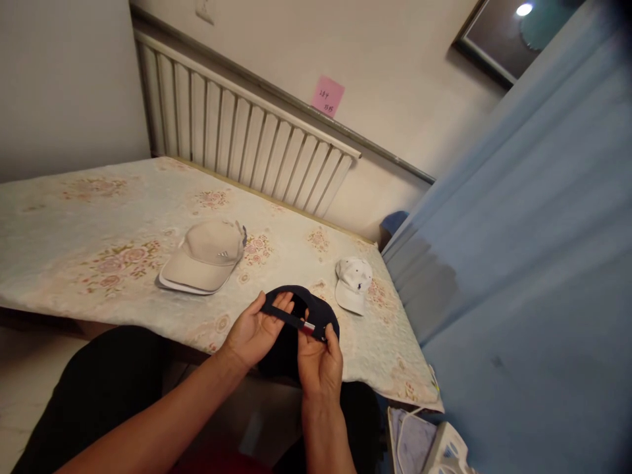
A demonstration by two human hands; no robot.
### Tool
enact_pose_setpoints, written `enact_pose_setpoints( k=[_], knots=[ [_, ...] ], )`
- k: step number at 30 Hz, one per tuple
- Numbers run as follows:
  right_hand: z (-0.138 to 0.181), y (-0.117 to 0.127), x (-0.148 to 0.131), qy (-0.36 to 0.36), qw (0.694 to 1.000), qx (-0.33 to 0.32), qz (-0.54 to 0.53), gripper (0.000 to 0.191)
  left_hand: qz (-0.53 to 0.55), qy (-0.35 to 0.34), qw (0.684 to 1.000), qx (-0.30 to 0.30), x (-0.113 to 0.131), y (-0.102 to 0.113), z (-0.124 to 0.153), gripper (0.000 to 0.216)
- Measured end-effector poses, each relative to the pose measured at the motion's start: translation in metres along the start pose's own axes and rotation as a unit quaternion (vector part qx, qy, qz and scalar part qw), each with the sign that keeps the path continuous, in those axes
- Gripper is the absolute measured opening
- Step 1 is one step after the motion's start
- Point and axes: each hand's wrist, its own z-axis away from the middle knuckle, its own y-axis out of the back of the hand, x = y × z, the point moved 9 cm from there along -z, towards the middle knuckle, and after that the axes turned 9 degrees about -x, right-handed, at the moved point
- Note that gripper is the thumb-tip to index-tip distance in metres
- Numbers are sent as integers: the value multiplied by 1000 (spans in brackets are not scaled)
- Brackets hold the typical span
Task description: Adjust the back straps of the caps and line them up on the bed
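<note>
Between my two hands is a dark navy baseball cap [323,313], held above the near edge of the table. Its back strap with a metal buckle faces me. My left hand [257,332] grips the left end of the strap, thumb on top and fingers inside the opening. With thumb and fingers, my right hand [320,359] pinches the cap's edge just right of the buckle. A beige cap [212,247] lies to the left, with a white brim edge showing beneath its own brim. Farther right rests a white cap [354,280] with a small dark logo.
A flowered cloth [291,240] covers the table. Behind it stand a radiator [237,125] and a wall with a pink note [327,97]. A blue curtain [518,276] hangs along the right side. At lower right is a white plastic object [447,451] beside a cable.
</note>
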Motion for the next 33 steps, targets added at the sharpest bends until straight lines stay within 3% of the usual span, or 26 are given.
enact_pose_setpoints(
  k=[9, 33],
  knots=[
    [1, 0, 1, -4, 1000, 10, -22, 23, -20, 6, 1000, 17, 0, -3, 3, 40],
    [-8, -1, 12, -27, 997, 18, -68, 22, -54, 34, 998, -15, 6, -11, -8, 49]
  ],
)
